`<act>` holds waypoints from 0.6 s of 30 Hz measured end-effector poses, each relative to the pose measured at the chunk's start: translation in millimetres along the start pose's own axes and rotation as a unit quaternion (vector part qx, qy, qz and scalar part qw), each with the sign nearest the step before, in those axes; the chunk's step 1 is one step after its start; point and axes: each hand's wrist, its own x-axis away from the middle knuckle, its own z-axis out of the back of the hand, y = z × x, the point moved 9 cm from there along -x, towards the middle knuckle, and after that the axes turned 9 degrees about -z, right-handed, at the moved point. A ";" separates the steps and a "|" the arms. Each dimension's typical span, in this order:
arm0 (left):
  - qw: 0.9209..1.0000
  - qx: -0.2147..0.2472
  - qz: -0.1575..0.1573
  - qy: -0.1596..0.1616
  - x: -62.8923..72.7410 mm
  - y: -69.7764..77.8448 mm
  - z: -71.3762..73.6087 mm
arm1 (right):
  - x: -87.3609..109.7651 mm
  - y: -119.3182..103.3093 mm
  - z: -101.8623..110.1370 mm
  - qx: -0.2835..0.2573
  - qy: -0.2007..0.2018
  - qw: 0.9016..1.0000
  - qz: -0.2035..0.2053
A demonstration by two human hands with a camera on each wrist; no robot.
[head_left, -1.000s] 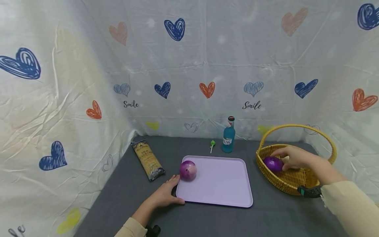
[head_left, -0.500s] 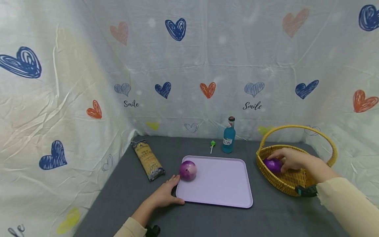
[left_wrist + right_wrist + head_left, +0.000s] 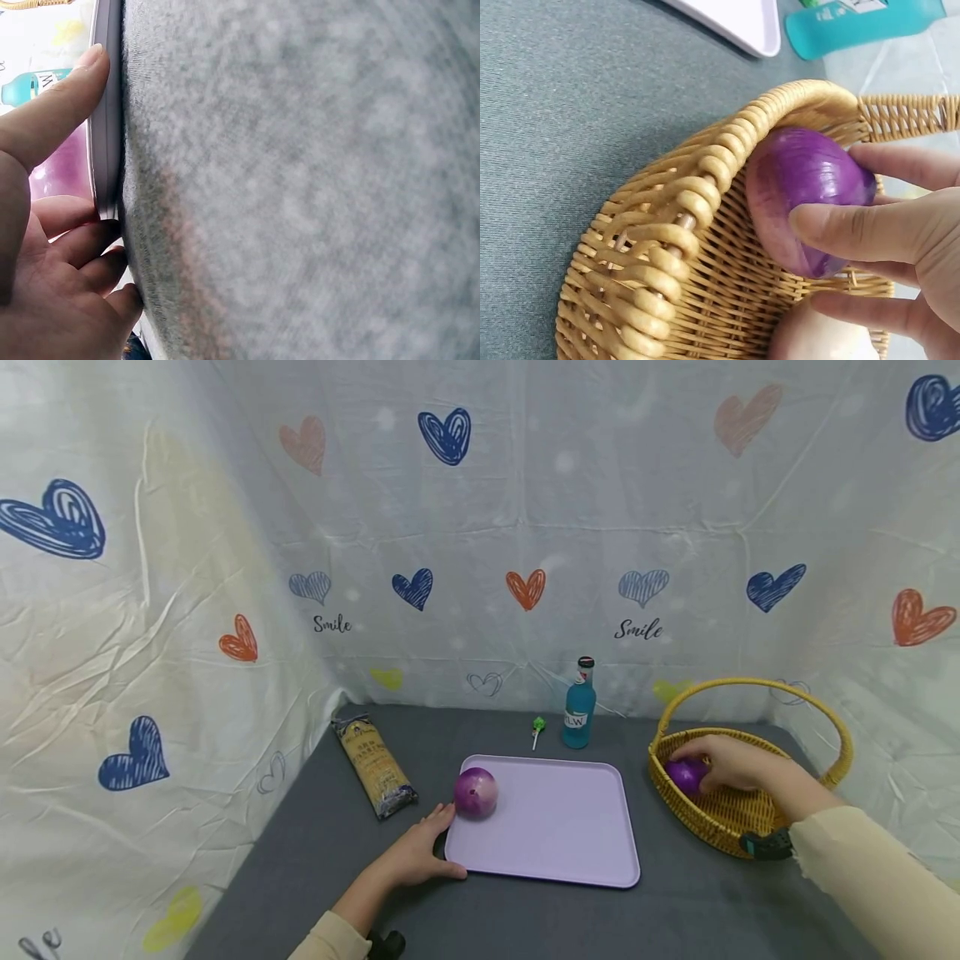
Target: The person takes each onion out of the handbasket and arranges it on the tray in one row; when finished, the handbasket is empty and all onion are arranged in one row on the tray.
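My right hand point(image 3: 723, 764) reaches into the yellow wicker basket point(image 3: 708, 825) and grips a purple onion point(image 3: 684, 775) near its left wall. In the right wrist view, thumb and fingers lie on opposite sides of this onion point(image 3: 814, 176). A paler round thing point(image 3: 817, 337) sits beside it in the basket, partly cut off by the frame. My left hand point(image 3: 416, 853) rests at the near left corner of the lilac tray point(image 3: 555, 818), thumb along the front edge, fingers at the left edge. Another onion point(image 3: 476, 792) lies at the tray's left side, close to my fingertips.
A yellow packet with dark ends point(image 3: 375, 764) lies left of the tray. Behind the tray are a green lollipop point(image 3: 538, 725) and an upright blue bottle point(image 3: 579, 706). The basket's tall handle point(image 3: 750, 679) arches above its far side. A heart-printed cloth hangs behind the grey table point(image 3: 525, 922).
My right hand and the onion in it have shifted slightly left inside the basket. The left hand and the tray have stayed in place.
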 end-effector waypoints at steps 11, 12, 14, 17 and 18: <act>1.000 0.000 0.007 -0.002 0.7 -2.0 -0.8 | -1.4 -6.5 -1.6 0.018 0.031 0.999 0.017; 1.000 0.000 0.008 -0.003 0.8 -1.7 -0.8 | -1.4 -7.1 -1.7 0.020 0.034 0.999 0.019; 1.000 0.001 0.010 -0.003 1.1 -1.3 -0.8 | -1.2 -7.9 -1.9 0.022 0.034 0.999 0.020; 1.000 0.003 0.012 -0.003 1.6 -0.8 -0.9 | 0.1 -8.5 -1.1 0.023 0.031 0.999 0.016; 1.000 0.003 0.012 -0.003 1.7 -0.7 -0.9 | 1.1 -8.9 -0.7 0.023 0.028 0.999 0.016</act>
